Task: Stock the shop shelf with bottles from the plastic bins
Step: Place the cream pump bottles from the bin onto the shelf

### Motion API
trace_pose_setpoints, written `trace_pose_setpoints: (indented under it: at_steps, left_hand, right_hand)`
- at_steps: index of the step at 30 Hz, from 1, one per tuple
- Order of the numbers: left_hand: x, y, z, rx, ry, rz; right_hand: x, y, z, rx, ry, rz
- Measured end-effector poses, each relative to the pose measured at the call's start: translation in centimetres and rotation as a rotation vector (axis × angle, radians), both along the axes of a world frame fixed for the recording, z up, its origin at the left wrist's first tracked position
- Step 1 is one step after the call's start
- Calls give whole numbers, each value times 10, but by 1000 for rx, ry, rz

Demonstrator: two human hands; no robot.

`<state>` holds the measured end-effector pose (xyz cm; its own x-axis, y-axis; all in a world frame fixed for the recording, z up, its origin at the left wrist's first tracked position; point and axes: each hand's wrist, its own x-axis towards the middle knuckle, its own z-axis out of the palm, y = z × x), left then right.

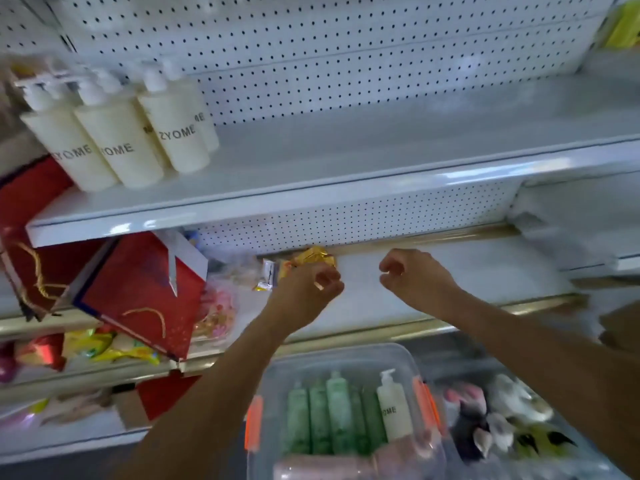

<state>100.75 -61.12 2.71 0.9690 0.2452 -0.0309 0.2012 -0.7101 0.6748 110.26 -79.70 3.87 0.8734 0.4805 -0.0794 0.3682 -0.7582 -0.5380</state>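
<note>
Bottles (114, 133), cream-white pump type with "ZYOME" lettering, stand grouped at the left end of the upper white shelf (346, 188); the rest of that shelf's board is bare. White pegboard backing (329, 46) rises behind it. Frame is motion-blurred, details soft.

Lower shelf (433, 282), white with a gold-toned front rail, carries red gift bags (138, 292) leaning at the left, a gold foil packet (313, 259) near its back edge, and small wrapped sweets beside that. Further shelves below left hold mixed coloured packets.

Clear plastic bin (346, 355) with orange latches sits below, in front of the shelving. Inside: several green bottles (332, 410) lying side by side, one white pump bottle (393, 410) at their right, pink items nearest the camera. Second bin (502, 420) to the right holds assorted dark, white and yellow items, too blurred to identify.

Left hand (310, 289) reaches over the lower shelf, fingers curled in, just in front of the gold packet; cannot tell whether it touches or pinches anything. Right hand (412, 275) hangs beside it, apart, fingers loosely curled, with nothing visible in its hold. Both forearms are bare and extend up from the bottom of the view, crossing above the bins.
</note>
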Motion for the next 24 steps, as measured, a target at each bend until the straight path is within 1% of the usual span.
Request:
trace_pose_setpoints:
  at_steps: [3,8,11,16,21,24]
  left_hand:
    - [-7,-27,-51,-150,113,31]
    - [-11,-58,-125,-418,289,117]
    - [-7,-69,-168,-498,391,169]
    - [1,-79,-243,-626,604,245]
    - [20,-79,-307,-705,711,360]
    - [36,-83,-335,-731,737,377]
  right_hand:
    - [-1,-22,-54,-39,165,11]
    - [-9,-46,-143,-51,359,3]
    - [-12,-46,-193,-91,493,-57]
    - [-17,-33,-251,-261,662,-31]
    - [-13,-16,-304,-362,802,-61]
    - [-12,-10,-333,-396,835,-103]
